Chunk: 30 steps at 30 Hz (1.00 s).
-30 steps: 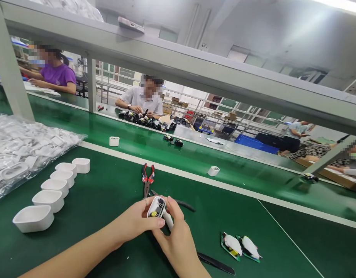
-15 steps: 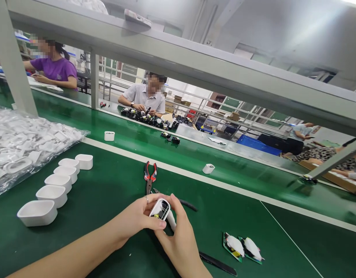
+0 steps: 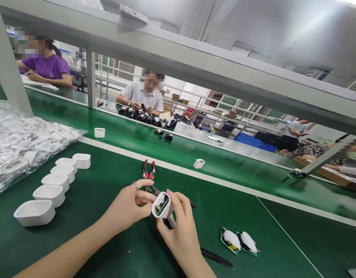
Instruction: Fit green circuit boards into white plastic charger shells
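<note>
Left hand (image 3: 131, 204): comes in from lower left, palm turned inward, ring on one finger, index reaching out over the pliers; fingers parted, thumb and middle tips right at the rim of the white plastic housing (image 3: 168, 213), contact can't be told. Right hand (image 3: 180, 222): comes up from the bottom edge, fingers and thumb closed around that housing, gripping it from the right, open end tilted toward camera. Housing sits between both hands, above the bench.

Surface: dark green bench (image 3: 108, 200). Left to right: red-and-black handled pliers (image 3: 149, 170), side cutters (image 3: 155, 190) partly hidden behind the hands, black tweezers (image 3: 217, 258), then two circuit boards (image 3: 231, 238) with white blobs on top, side by side. White line along the back edge, brighter green strip (image 3: 137, 141) beyond it. Room: co-worker in purple top (image 3: 52, 69) far left, co-worker in pale shirt (image 3: 137, 94) over a cluster of black electronic parts (image 3: 146, 117), blue bin (image 3: 253, 142), more people at far right. Grey shelf beam (image 3: 178, 63) crosses overhead.

Containers: clear plastic bag (image 3: 79, 133) of white parts, left; six white cups (image 3: 34, 218) in a slanting row; held housing contains a green board with components; cardboard box (image 3: 337, 177) far right, white contents.
</note>
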Each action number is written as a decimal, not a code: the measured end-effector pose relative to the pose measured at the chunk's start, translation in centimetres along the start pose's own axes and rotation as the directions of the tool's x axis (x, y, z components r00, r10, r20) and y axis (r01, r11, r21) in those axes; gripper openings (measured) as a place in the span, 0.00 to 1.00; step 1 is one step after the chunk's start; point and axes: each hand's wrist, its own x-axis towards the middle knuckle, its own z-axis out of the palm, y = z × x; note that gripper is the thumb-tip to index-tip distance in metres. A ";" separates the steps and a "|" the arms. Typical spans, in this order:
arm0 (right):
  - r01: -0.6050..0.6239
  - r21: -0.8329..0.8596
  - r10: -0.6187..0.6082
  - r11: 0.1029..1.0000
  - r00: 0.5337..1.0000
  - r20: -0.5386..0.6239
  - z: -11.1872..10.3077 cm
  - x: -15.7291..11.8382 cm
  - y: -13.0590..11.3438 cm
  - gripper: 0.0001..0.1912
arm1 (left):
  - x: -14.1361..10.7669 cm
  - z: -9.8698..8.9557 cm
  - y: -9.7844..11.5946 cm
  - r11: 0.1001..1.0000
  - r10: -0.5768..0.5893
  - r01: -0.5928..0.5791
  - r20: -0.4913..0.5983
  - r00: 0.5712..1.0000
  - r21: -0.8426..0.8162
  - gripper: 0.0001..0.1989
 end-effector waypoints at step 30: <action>0.110 -0.076 -0.110 0.991 0.994 0.014 -0.2 -0.1 -0.8 0.24 | -0.3 -0.3 -0.4 0.917 0.180 -0.166 -0.007 0.984 0.363 0.18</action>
